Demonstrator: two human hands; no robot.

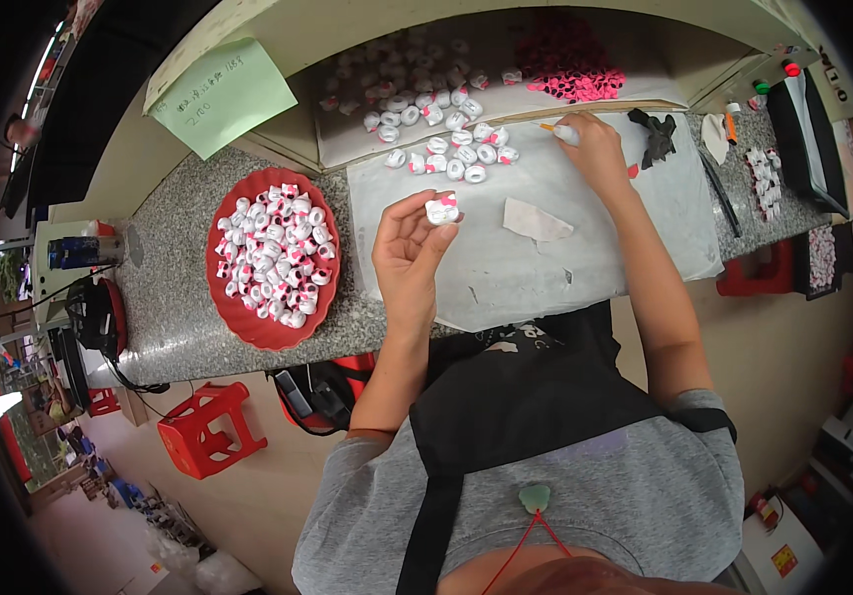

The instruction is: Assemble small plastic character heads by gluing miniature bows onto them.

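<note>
My left hand [409,248] is raised over a white sheet [585,248] on the speckled counter and pinches one small white figurine with pink marks [442,209] between thumb and fingertips. My right hand [593,149] reaches toward the sheet's far edge and grips a thin brush [557,130] with a pale handle. A loose group of the same white figurines [451,149] lies just left of the brush tip. A red bowl [270,332] heaped with several white and pink figurines stands left of my left hand.
Pink pieces [570,64] and more white figurines fill a tray at the back. A green paper note [223,94] hangs at upper left. A torn paper scrap [536,220], a black clip-like object [657,134] and a red stool [208,426] below the counter are in view.
</note>
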